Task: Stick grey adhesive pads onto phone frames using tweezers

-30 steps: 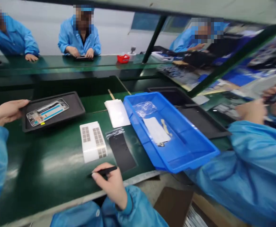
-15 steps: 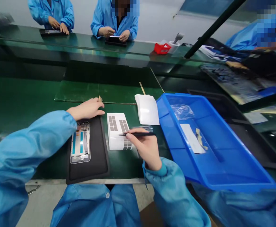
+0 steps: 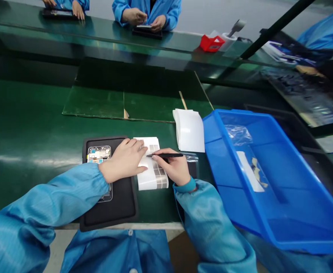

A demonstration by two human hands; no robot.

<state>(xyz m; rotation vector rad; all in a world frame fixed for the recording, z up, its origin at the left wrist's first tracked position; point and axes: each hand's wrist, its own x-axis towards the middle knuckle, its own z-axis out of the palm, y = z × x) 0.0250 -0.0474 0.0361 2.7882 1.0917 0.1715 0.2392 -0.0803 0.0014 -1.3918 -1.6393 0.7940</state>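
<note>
My left hand (image 3: 128,158) lies with its fingers spread over the upper left of a white sticker sheet (image 3: 147,180), covering part of it. Grey square stickers run down the sheet's right side. My right hand (image 3: 175,167) grips black tweezers (image 3: 169,155), their tips pointing left at the sheet, close to my left thumb. Left of the sheet lies a black tray (image 3: 117,206) with an opened phone (image 3: 99,152) in it. The phone's circuit board shows at the top, while my left wrist and sleeve hide most of the rest.
A blue bin (image 3: 280,185) with clear plastic and paper scraps stands at the right. Behind the sticker sheet is a stack of white sheets (image 3: 189,131). Co-workers' hands (image 3: 134,16) are busy across the bench, near a red box (image 3: 212,43).
My left hand has moved right and down from above the tray onto the sticker sheet. The tweezers stay in my right hand over the sheet. The view has tilted down.
</note>
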